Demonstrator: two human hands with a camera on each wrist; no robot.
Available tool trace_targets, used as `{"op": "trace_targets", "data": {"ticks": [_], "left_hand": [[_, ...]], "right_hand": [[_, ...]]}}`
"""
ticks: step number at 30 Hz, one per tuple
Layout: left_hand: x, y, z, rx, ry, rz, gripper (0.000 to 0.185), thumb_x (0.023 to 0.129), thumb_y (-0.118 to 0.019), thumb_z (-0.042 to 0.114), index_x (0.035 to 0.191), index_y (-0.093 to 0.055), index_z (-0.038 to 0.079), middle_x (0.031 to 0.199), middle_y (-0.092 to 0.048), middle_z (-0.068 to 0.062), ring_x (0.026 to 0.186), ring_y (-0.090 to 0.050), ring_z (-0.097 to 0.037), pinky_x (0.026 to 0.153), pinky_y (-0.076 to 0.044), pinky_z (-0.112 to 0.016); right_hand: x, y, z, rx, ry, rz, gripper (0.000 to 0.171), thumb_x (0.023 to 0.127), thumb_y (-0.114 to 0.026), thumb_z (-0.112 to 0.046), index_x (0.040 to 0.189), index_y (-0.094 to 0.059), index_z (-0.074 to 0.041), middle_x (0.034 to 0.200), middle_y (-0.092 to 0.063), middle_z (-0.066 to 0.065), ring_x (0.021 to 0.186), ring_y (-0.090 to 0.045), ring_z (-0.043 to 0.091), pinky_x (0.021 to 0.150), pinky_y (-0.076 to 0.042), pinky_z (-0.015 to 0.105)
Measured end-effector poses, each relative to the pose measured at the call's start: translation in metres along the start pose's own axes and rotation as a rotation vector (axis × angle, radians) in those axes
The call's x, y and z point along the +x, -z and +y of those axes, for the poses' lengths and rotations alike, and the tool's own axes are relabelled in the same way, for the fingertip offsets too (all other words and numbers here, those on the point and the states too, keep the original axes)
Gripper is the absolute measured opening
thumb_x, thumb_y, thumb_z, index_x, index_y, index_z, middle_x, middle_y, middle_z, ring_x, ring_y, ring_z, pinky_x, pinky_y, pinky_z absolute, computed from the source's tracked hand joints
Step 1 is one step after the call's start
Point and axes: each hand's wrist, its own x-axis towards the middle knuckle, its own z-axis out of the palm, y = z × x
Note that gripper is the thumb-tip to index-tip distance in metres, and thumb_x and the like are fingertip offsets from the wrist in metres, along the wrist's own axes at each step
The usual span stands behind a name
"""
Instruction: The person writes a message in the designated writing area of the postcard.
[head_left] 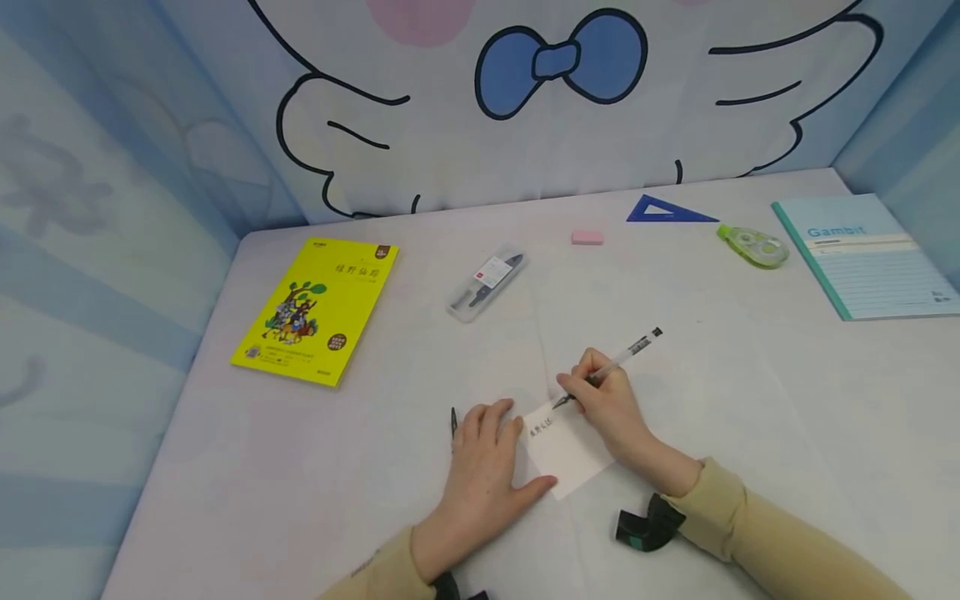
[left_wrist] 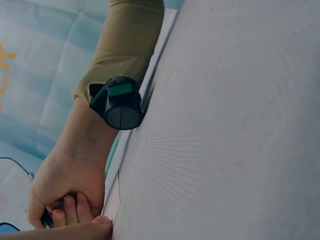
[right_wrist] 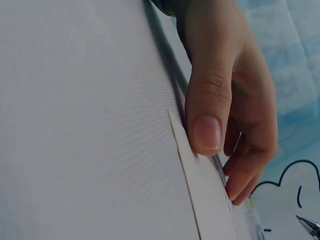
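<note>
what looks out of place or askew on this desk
Little stands out. The small white paper card lies turned at an angle under the left hand, and a black pen cap lies loose beside that hand.

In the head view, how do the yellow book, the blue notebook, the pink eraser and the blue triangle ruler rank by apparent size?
1. yellow book and blue notebook: alike, notebook partly cropped
2. blue triangle ruler
3. pink eraser

note (head_left: 564, 450) — writing too small to read | pen cap (head_left: 453, 421) — mostly hidden behind left hand (head_left: 483, 475)
</note>
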Motion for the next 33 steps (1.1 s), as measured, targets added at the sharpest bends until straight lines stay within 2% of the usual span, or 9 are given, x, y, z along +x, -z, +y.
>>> {"op": "trace_targets", "data": {"ticks": [8, 15, 26, 33], "left_hand": [[0.002, 0.002, 0.001, 0.020, -0.012, -0.021, 0.070, 0.073, -0.068, 0.057, 0.118, -0.054, 0.005, 0.131, -0.045, -0.012, 0.119, -0.040, -0.028, 0.097, -0.034, -0.043], [0.004, 0.006, 0.000, 0.027, -0.022, -0.051, 0.072, 0.074, -0.069, 0.054, 0.124, -0.053, 0.005, 0.130, -0.046, -0.012, 0.121, -0.038, -0.030, 0.101, -0.030, -0.046], [0.006, 0.014, -0.002, 0.015, -0.015, -0.131, 0.070, 0.075, -0.068, 0.053, 0.130, -0.052, 0.013, 0.135, -0.040, -0.014, 0.124, -0.031, -0.034, 0.098, -0.024, -0.052], [0.008, 0.017, -0.006, -0.040, -0.008, -0.122, 0.068, 0.076, -0.069, 0.049, 0.131, -0.050, 0.013, 0.135, -0.040, -0.014, 0.123, -0.031, -0.036, 0.098, -0.026, -0.053]], "right_hand": [[-0.003, 0.005, -0.005, -0.041, 0.001, -0.014, 0.025, 0.087, -0.059, -0.005, 0.070, -0.040, -0.005, 0.049, -0.038, -0.003, 0.043, -0.031, 0.005, 0.040, -0.025, 0.020], [-0.007, 0.014, -0.011, -0.087, -0.020, 0.021, 0.025, 0.086, -0.062, -0.009, 0.071, -0.041, -0.005, 0.051, -0.041, -0.004, 0.044, -0.033, 0.005, 0.040, -0.027, 0.020], [-0.013, 0.032, -0.014, -0.064, -0.024, 0.096, 0.026, 0.087, -0.062, -0.010, 0.071, -0.041, -0.009, 0.054, -0.042, -0.005, 0.046, -0.035, 0.005, 0.041, -0.028, 0.023], [-0.013, 0.040, -0.013, -0.045, -0.009, 0.114, 0.027, 0.087, -0.060, -0.006, 0.069, -0.041, -0.011, 0.052, -0.042, -0.006, 0.044, -0.034, 0.004, 0.039, -0.026, 0.025]]}}
